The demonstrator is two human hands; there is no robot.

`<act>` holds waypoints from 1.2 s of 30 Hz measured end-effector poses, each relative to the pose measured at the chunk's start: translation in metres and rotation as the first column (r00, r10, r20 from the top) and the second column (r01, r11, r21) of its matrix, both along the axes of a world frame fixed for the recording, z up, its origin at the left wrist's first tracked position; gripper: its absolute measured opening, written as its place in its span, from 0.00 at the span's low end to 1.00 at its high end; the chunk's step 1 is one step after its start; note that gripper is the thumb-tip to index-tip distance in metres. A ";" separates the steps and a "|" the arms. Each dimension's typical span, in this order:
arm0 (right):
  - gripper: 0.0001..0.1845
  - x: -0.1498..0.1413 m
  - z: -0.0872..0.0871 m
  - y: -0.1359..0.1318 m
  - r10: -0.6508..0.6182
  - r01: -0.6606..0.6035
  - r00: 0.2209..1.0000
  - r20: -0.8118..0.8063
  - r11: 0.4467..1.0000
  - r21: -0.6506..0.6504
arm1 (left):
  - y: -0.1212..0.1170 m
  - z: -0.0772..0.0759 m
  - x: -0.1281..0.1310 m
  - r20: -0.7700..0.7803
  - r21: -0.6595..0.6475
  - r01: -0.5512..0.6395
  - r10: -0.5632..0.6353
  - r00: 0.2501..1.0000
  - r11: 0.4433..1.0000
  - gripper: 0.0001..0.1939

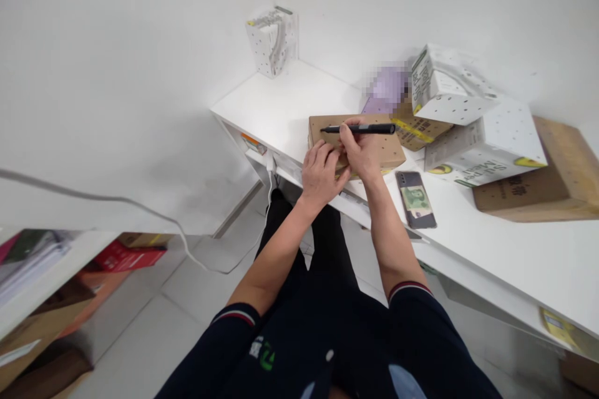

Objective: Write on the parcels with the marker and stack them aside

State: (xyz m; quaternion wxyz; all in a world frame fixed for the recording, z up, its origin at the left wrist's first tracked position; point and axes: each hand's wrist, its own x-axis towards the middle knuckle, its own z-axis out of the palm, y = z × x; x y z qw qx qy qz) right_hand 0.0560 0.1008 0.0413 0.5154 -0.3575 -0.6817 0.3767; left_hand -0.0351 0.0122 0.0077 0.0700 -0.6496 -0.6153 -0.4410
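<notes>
Loosely open, the left hand [321,176] best steadies the cardboard box [389,151] at seven o'clock while the right hand [364,154], grasping the marker [381,129], guides it lightly.

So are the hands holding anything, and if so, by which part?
The right hand holds a pen around the middle of its barrel; the left hand rests on the box.

Head camera looks forward and down over both hands [340,165].
</notes>
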 end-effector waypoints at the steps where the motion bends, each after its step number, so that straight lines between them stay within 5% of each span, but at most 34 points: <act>1: 0.14 0.000 0.000 0.000 0.006 -0.006 1.000 0.005 1.000 0.003 | 0.000 0.000 0.000 0.006 -0.001 0.002 -0.002 1.000 1.000 0.16; 8: 0.16 0.000 0.003 -0.002 -0.030 0.030 0.998 -0.047 1.000 0.008 | 0.001 0.000 0.000 -0.016 0.017 0.003 -0.003 1.000 1.000 0.16; 13: 0.18 0.004 0.014 -0.021 -0.240 0.246 0.952 -0.190 0.969 0.011 | 0.003 0.002 -0.005 -0.037 -0.002 0.029 -0.029 0.999 1.000 0.16; 16: 0.17 0.028 0.009 -0.038 -0.389 0.425 0.863 -0.322 0.904 0.047 | 0.005 0.003 -0.015 -0.043 -0.001 0.055 -0.055 0.998 0.998 0.16; 19: 0.15 0.072 -0.012 -0.049 -0.564 0.627 0.745 -0.357 0.774 0.084 | 0.008 0.005 -0.028 -0.053 -0.002 0.099 -0.099 0.994 0.995 0.15; 21: 0.16 0.104 -0.030 -0.052 -0.655 0.672 0.740 -0.152 0.723 0.160 | 0.011 0.006 -0.037 -0.062 -0.002 0.120 -0.120 0.991 0.993 0.14; 23: 0.17 0.131 -0.044 -0.052 -0.652 0.577 0.730 0.204 0.748 0.328 | 0.013 0.007 -0.043 -0.072 -0.002 0.132 -0.132 0.989 0.991 0.14; 25: 0.20 0.146 -0.050 -0.049 -0.550 0.369 0.612 0.569 0.834 0.409 | 0.015 0.008 -0.047 -0.083 0.008 0.136 -0.135 0.987 0.991 0.14; 27: 0.23 0.148 -0.050 -0.044 -0.421 0.203 0.414 0.807 0.907 0.369 | 0.016 0.008 -0.049 -0.093 0.031 0.141 -0.138 0.986 0.990 0.14; 31: 0.24 0.133 -0.045 -0.031 -0.250 0.101 0.139 0.958 0.966 0.237 | 0.015 0.007 -0.048 -0.085 0.039 0.133 -0.130 0.988 0.990 0.14; 36: 0.24 0.128 -0.048 -0.025 -0.246 0.111 0.120 0.962 0.966 0.233 | 0.012 0.009 -0.041 -0.094 0.035 0.095 -0.091 0.991 0.995 0.14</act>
